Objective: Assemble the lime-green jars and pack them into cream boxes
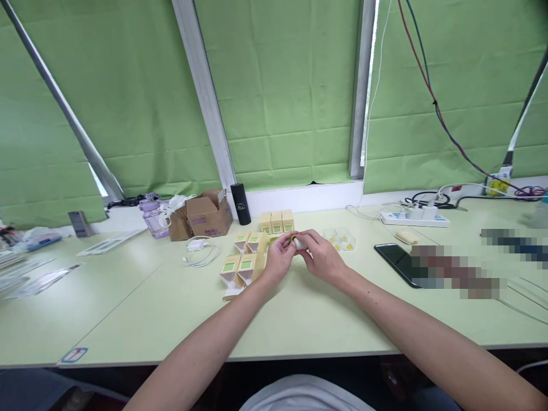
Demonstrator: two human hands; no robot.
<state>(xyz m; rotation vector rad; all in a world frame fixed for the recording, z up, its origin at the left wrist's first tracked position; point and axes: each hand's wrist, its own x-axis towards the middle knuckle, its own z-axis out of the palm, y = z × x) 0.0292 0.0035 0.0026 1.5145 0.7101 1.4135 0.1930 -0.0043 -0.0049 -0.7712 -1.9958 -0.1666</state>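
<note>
The left hand (279, 258) and right hand (320, 257) meet over the middle of the pale green worktop (299, 322). Their fingertips are pinched from either side on a small white rounded object (298, 242) with a yellow-green spot. It is held between the two hands, just above the surface.

Just left of the left hand lie opened beige cardboard cartons with green labels (242, 267), flaps up, one touching the wrist area. Just beyond the hands, three closed cartons of the same kind (277, 221) stand in a row. Close on the far right of the right hand sit clear plastic blister trays with yellow pieces (341, 238).

Further right lies a black smartphone (396, 260), and beyond it a white power strip (413, 217). To the far left are a coiled white cable (200, 251), a brown cardboard box (208, 215) and a black cylindrical flask (241, 204).

Between the hands and the worktop's near edge the surface is bare, crossed only by both forearms. Another bare stretch runs to the near left.
</note>
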